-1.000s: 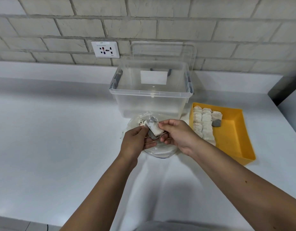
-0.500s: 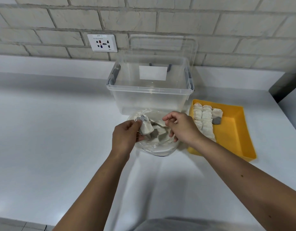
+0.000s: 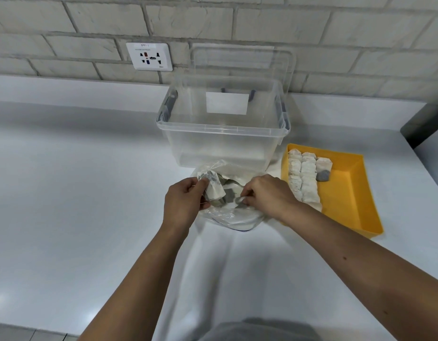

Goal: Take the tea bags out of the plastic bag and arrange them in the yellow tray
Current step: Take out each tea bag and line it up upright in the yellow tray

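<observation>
A clear plastic bag lies on the white counter just in front of me, with several white and grey tea bags inside. My left hand pinches a white tea bag at the bag's left side. My right hand pinches a small grey and white paper tag at the bag's right side. The yellow tray stands to the right, holding two neat rows of tea bags along its left side, plus one more tea bag with a grey tag in a third row.
An open clear storage box stands right behind the plastic bag, its lid leaning on the brick wall. A wall socket is at the back left. The white counter stretches to the left. A dark object sits at the far right.
The tea bag has passed from between both hands into my left hand alone and moved left. My right hand has dropped to the bag's right side and taken hold of a tag.
</observation>
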### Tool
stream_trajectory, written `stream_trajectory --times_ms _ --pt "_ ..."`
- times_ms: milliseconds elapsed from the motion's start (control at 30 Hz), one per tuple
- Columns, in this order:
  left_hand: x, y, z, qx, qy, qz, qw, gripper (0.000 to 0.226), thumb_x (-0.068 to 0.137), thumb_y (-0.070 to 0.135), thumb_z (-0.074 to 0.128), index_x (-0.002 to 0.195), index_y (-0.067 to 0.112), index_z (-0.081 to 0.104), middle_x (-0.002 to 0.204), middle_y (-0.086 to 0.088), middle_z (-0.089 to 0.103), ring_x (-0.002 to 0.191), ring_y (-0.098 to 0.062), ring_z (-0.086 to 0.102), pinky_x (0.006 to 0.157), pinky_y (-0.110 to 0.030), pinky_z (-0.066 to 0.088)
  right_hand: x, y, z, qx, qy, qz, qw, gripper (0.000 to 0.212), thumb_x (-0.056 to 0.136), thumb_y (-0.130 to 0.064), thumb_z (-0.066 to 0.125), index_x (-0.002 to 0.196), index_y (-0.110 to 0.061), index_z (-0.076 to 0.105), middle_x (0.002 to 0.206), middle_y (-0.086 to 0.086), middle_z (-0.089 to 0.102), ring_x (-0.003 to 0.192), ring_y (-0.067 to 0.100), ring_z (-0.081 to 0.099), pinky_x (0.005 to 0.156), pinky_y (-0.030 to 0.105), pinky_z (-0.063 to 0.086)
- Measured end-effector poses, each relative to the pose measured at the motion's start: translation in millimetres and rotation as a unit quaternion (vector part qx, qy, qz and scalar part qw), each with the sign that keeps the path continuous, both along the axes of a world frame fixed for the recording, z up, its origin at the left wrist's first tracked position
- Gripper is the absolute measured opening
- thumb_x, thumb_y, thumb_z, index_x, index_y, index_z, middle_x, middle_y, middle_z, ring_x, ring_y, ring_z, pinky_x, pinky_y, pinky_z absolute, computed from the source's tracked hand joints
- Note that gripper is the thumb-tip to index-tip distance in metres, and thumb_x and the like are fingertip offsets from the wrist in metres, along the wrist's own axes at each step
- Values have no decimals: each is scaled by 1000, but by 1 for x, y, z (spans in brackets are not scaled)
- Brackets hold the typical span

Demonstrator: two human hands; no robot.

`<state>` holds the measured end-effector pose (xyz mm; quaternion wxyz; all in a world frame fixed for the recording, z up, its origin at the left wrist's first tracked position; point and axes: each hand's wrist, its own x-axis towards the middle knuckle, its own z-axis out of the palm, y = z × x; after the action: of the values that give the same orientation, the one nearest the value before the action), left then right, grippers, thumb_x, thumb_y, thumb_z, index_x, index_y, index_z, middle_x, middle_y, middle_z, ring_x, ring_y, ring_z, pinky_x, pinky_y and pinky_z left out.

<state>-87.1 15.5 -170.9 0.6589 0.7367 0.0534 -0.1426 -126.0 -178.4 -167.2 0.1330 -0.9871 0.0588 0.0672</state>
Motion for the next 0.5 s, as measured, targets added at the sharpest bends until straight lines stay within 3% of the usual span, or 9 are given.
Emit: stream_trajectory --times_ms 100,167,233,367,500 --pt "0 1 3 -5 5 -3 1000 27 94 22 65 86 -4 69 79 -16 62 72 -25 63 63 -23 58 -2 -7 7 164 -45 -73 983 12 86 -35 71 87 -24 77 83 -6 73 74 12 65 69 28 51" --pt "-1 1 6 -4 9 -7 1000 26 94 22 64 86 -2 70 80 -17 63 72 -28 65 65 -27 60 -5 -11 17 315 -58 -133 938 14 85 -31 73 82 -18 75 73 -2 70 53 12 58 56 24 47" --pt "-3 0 11 -11 22 -12 1000 23 95 22 63 88 2 73 83 -17 69 72 -28 72 67 -31 62 -8 -15 27 416 -42 -171 892 15 86 -28 73 83 -13 72 71 1 66 46 12 48 45 21 39" --pt "-11 -4 22 -32 72 -65 995 22 96 21 62 98 2 73 91 -16 76 73 -29 76 64 -31 62 -16 -14 42 492 -53 -150 856 14 81 -19 78 89 -8 73 72 4 68 47 9 50 43 19 40" --pt "-16 -7 29 -43 119 -131 983 23 96 21 62 103 2 72 91 -15 77 73 -27 76 63 -29 62 -25 -5 47 492 -148 -73 855 14 78 -3 77 90 -11 76 68 -1 73 53 13 62 52 23 51"
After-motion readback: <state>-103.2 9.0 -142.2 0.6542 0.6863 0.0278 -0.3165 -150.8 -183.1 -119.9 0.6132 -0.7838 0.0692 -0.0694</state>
